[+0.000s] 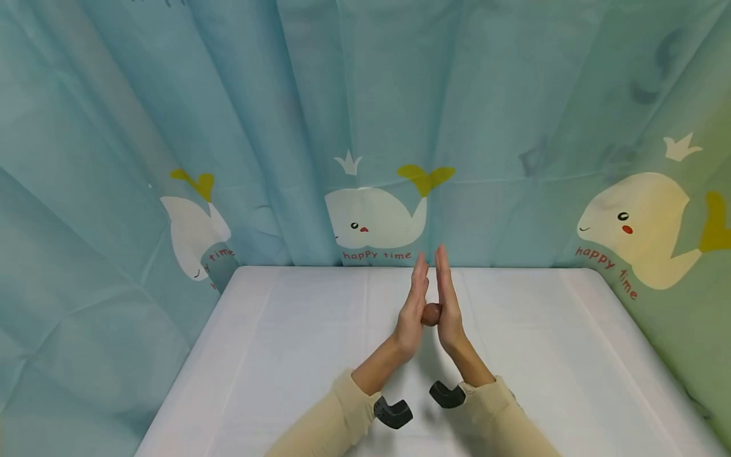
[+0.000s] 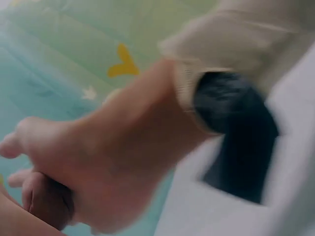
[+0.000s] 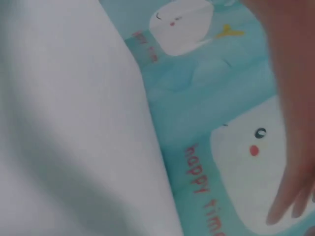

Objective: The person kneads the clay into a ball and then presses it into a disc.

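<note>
A small reddish-brown ball (image 1: 431,314) sits between my two palms, over the middle of the white table. My left hand (image 1: 412,317) stands on edge with straight fingers pointing to the back, its palm against the ball's left side. Facing it, my right hand (image 1: 449,311) is just as straight and flat, pressing from the other side. The fingertips of both hands come close together above the table's far edge. In the left wrist view the ball (image 2: 51,204) shows a dark crease, and the right hand (image 2: 98,167) lies behind it. Part of a hand (image 3: 295,182) crosses the right wrist view's right side.
A white table (image 1: 308,330) spreads under both forearms. Blue-green curtains (image 1: 491,127) with printed whales hang behind and beside it. Each beige sleeve ends near a black wrist-worn device, one at the left wrist (image 1: 393,412), another at the right wrist (image 1: 447,395).
</note>
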Tool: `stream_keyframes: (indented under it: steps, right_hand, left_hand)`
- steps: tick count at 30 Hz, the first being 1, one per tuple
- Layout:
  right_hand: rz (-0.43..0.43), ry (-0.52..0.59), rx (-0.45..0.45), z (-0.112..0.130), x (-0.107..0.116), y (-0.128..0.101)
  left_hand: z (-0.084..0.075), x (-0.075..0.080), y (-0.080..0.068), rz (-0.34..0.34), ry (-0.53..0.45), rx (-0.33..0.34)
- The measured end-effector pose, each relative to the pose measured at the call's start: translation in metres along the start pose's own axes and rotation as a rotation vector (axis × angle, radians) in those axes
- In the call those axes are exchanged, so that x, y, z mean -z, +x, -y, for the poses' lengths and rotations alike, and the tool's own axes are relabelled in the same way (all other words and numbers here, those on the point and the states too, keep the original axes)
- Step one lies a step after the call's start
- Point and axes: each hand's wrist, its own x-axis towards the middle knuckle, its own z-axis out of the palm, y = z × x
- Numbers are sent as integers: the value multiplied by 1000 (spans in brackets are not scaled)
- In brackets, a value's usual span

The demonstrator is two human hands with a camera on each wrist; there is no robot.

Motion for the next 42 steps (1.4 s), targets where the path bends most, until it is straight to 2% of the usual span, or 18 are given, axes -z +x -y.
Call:
stream_keyframes:
  steps: [4,7,10,13,16,18,23,26,28,30,34,36,39,42]
  right_hand:
    - [4,35,-20,-3,-14,-13]
    - [35,28,10,0,-28,-25]
    - [50,15,64,9,-36,-32]
    - [36,-21,98,19,-35,-28]
    - [23,-50,78,23,-27,-16]
    - [14,-48,38,19,-19,-7]
    - [-4,87,-19,-3,-6,-7]
    - [25,142,17,-9,-12,-17]
    - [52,136,56,-7,-20,-23]
    - [63,107,89,-1,-26,-28]
    - [45,23,121,16,-27,-28]
    - [32,-25,126,23,-23,-21]
    - [37,-89,108,27,-13,-7]
    - [68,-116,33,22,-5,4]
  left_hand:
    - [-8,9,8,-92,-56,51]
    - [-8,18,17,-127,6,31]
    - [1,23,22,-105,131,11]
    - [12,23,18,-50,209,6]
    - [18,17,9,-36,204,-18]
    - [16,12,3,-29,175,-54]
    - [4,1,-4,23,192,-77]
    - [1,4,3,-20,243,-88]
    - [2,10,10,-74,278,-89]
    - [5,15,15,-110,317,-63]
    - [19,19,14,-96,365,8]
    - [26,16,9,-75,352,24]
    - [34,7,0,-65,261,25]
    - [33,1,-5,-68,168,8]
